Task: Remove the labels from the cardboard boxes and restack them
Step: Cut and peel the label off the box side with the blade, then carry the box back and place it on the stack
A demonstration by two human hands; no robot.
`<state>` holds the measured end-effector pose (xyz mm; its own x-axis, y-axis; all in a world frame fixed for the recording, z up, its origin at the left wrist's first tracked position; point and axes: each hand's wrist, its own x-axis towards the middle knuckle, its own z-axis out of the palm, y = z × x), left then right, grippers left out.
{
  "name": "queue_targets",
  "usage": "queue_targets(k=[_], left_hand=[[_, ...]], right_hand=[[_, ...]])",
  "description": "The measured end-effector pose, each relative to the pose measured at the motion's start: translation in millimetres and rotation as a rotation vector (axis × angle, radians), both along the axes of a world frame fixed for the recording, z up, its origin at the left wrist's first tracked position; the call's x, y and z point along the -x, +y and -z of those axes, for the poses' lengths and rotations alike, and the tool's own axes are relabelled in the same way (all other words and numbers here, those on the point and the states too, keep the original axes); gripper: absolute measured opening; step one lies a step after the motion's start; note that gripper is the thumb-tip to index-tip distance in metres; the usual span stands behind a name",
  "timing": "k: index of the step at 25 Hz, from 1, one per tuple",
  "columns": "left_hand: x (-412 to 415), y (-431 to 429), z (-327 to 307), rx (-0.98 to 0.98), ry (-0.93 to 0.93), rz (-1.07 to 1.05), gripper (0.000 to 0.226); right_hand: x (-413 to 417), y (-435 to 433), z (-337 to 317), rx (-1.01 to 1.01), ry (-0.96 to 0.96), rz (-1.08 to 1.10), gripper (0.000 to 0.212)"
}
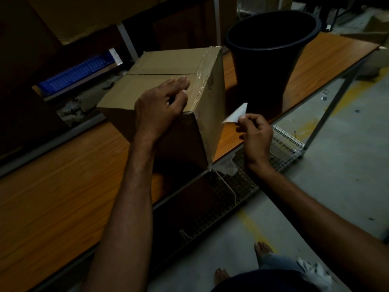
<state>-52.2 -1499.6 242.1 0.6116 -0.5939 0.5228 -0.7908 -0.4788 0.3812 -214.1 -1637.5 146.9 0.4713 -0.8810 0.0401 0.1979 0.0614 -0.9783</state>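
1. Right now the right hand (255, 133) pinches a white label (236, 113) between thumb and fingertips, holding it in the air just off the near right corner of the cardboard box (168, 89); the label looks clear of the box, curled to a point at its top.
2. The left hand (161, 106) lies palm down on the box top by the near right edge, fingers spread flat over the cardboard, thumb curled at the edge; it presses rather than grasps.
3. The box stands on the wooden table (52, 186), turned so that one corner points toward the person. Its top flaps are closed, with a seam across the middle and clear tape (203, 70) along the right edge.
4. A black bucket (271, 47) stands upright on the table just behind and to the right of the box, its mouth open.
5. Below the table edge sits a wire mesh rack (282, 144).
6. On the grey floor (336, 175) with yellow markings, the person's bare feet (262, 248) show at the bottom.
7. A blue crate (77, 74) sits in the dark shelving to the left.
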Motion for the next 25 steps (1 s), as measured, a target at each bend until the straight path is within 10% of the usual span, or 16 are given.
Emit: queue_targets(k=[25], left_hand=[[1.3,-43.0,-5.4,0.069,0.082,-0.165,0.034]], right_hand=[[-100.6,-267.5,-130.4,0.686,0.483,-0.107,0.023]])
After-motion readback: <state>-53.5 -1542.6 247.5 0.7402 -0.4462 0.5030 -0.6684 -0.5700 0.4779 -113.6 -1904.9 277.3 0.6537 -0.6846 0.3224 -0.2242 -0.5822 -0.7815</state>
